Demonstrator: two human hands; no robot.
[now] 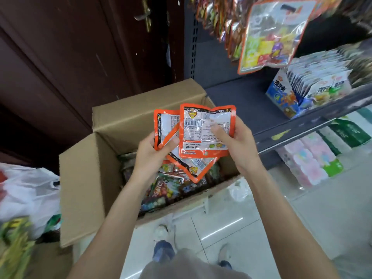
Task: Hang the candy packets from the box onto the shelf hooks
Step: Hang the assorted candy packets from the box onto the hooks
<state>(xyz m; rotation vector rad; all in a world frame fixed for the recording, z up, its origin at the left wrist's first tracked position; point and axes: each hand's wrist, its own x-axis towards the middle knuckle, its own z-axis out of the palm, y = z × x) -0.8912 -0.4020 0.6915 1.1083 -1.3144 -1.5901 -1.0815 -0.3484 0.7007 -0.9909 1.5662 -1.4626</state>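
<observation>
both hands are raised over the open cardboard box, each holding orange-edged candy packets back side up. the left hand grips a packet with its thumb curled across the lower edge; a second packet fans out below that hand, its corner pointing down toward the box, though which hand holds it cannot be told. the right hand holds the front packet, thumb pressed on its clear printed face and fingers wrapped behind its right edge. the front packet overlaps the one in the left hand.

the box stands on the tiled floor with its flaps up, against a dark wooden door, and more loose candy packets lie heaped in its bottom. at the upper right, a row of packets already hanging dangles from the top of the shelf unit. on the shelf board's right end sits a blue display carton of white sachets. a white plastic bag lies on the floor by the box's left side.
</observation>
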